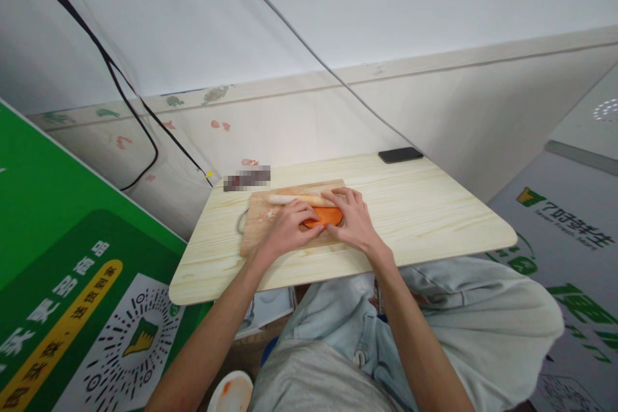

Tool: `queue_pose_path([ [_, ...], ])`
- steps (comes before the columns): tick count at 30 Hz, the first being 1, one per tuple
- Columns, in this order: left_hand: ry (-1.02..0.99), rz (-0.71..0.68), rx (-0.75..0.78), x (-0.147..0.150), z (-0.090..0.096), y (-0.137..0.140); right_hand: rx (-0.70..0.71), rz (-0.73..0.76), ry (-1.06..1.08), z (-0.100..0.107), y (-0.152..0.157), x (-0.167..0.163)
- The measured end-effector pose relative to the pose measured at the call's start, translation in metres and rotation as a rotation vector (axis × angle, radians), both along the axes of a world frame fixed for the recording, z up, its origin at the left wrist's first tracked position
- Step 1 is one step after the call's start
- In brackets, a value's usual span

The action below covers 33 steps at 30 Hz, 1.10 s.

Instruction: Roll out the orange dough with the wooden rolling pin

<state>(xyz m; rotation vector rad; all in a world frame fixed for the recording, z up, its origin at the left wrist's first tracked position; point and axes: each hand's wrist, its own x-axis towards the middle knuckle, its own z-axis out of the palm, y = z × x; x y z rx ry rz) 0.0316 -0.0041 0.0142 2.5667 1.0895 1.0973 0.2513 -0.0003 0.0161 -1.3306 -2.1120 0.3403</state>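
On a wooden cutting board (pixel 258 225) lies a flat, smooth piece of orange dough (pixel 324 216), roughly oval. My left hand (pixel 293 226) has its fingers curled over the dough's left side, with the thumb at the near edge. From the right, my right hand (pixel 355 219) grips the other side, thumb at the near edge and fingers bent over toward the back. Just behind the dough rests a light wooden rolling pin (pixel 290 200), dusted whitish; my right fingertips overlap its right end. The dough's outer edges are partly hidden under my fingers.
The board, with a metal handle (pixel 241 221) at its left, sits on a pale wood-grain table (pixel 425 206). A black phone (pixel 400 154) lies at the back right, a pixelated object (pixel 247 178) at the back left. Below the table stands a stained white bowl (pixel 232 393). Cables hang along the wall.
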Motion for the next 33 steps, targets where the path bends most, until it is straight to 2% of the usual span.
queue_pose_path([
  [4, 0.001, 0.032, -0.068, 0.001, 0.000, 0.000, -0.009, 0.003, 0.009, -0.001, 0.001, 0.000],
  [10, -0.029, 0.116, -0.271, 0.003, -0.002, 0.003, -0.041, 0.034, 0.006, 0.000, 0.003, 0.001],
  [14, 0.002, 0.176, -0.353, 0.008, 0.000, 0.008, -0.069, 0.041, -0.003, 0.000, 0.004, 0.000],
  [17, 0.008, 0.162, -0.396, 0.008, 0.002, 0.011, -0.068, 0.027, -0.018, 0.000, 0.004, -0.001],
  [24, -0.074, -0.008, -0.428, -0.007, 0.004, 0.011, -0.030, -0.013, -0.013, -0.003, 0.002, -0.003],
  [27, -0.100, 0.018, -0.399, -0.005, 0.001, 0.010, -0.016, -0.032, -0.014, -0.004, 0.002, -0.004],
  [30, -0.033, 0.066, -0.338, 0.000, 0.000, 0.007, -0.023, -0.063, -0.017, -0.004, 0.002, -0.005],
  [33, 0.009, 0.088, -0.355, 0.002, 0.001, 0.008, -0.026, -0.074, -0.022, -0.005, 0.003, -0.006],
])
